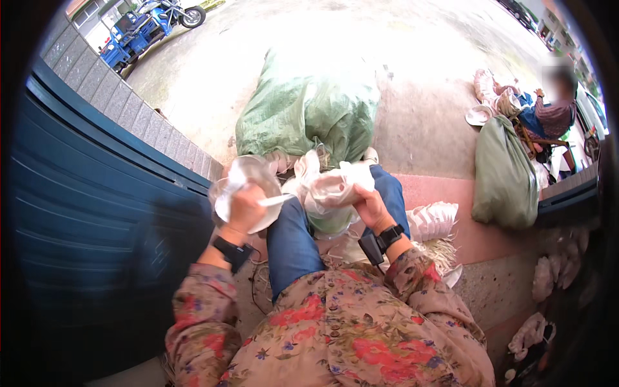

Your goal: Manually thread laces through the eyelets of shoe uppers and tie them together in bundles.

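The white bundle (332, 192) sits between the legs (290, 242), its right edge pinched in the nearly closed grip of the right hand (372, 205). Left of it, the left hand (245, 206), blurred, curls its grip around a pale strip (277, 200) pointing toward the bundle.
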Motion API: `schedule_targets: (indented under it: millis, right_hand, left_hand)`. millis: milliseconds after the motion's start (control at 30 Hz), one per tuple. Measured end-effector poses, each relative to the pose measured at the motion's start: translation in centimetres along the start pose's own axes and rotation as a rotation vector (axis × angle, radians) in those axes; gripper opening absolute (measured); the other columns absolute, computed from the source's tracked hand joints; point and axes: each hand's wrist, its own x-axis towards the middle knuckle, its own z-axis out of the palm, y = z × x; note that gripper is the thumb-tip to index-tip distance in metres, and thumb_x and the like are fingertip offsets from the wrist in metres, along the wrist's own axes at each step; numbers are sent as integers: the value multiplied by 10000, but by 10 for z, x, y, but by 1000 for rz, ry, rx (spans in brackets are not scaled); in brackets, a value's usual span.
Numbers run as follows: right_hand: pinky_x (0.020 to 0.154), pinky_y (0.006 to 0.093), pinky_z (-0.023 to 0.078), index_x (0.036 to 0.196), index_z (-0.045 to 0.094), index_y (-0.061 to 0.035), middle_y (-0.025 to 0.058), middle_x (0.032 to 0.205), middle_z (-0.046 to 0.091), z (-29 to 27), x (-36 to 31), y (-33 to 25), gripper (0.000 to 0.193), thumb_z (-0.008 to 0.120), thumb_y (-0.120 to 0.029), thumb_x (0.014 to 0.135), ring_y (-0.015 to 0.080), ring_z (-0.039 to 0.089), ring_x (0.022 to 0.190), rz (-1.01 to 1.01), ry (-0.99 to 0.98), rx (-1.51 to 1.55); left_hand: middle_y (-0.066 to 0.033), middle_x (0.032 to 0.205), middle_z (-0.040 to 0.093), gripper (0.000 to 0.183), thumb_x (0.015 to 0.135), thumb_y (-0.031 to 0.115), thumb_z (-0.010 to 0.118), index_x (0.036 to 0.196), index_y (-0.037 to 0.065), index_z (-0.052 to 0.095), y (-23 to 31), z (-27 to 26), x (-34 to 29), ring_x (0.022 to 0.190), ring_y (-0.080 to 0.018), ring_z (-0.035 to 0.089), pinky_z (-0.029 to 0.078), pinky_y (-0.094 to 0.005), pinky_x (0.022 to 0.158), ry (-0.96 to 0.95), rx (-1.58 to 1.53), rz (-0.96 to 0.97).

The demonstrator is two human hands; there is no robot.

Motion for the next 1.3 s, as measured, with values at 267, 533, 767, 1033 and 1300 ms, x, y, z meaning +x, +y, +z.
schedule_targets:
  millis: [267,533,767,1033,1300]
  right_hand:
    - [933,333,358,1173,470,7,65,1120,544,0,-29,22,417,601,-97,791,185,500,1047,175,-4,13]
    - [890,284,386,1143,496,30,56,1087,559,9,-69,11,436,651,-102,757,146,526,986,156,-132,-244]
    - [823,258,402,1107,504,31,27,1007,580,-19,-40,5,442,672,-135,734,95,529,887,239,-71,-438]
    - [693,424,453,1108,463,-3,176,953,496,21,-36,9,479,602,-111,661,325,502,831,-433,25,-1780]
    - [724,417,454,1121,455,-37,205,996,497,28,-24,18,438,527,-59,689,369,538,819,-230,-37,-1710]
  left_hand:
    - [-164,526,501,326,783,249,572,590,-6,506,76,44,-55,454,-273,501,369,-387,447,-295,-422,-576]
    - [-14,614,493,297,852,286,505,1005,32,527,87,40,-21,360,-72,390,305,-215,315,-703,-1009,-1075]
    - [-172,599,586,337,797,136,490,1104,-1,466,80,107,-42,494,-307,582,466,-398,471,-307,-400,-495]
    - [-212,615,582,452,761,82,459,1166,-100,372,107,95,-21,565,-368,584,470,-456,528,-439,63,-547]
    - [-207,616,583,536,757,80,465,1229,-115,303,112,90,-16,561,-357,589,470,-449,525,-448,82,-511]
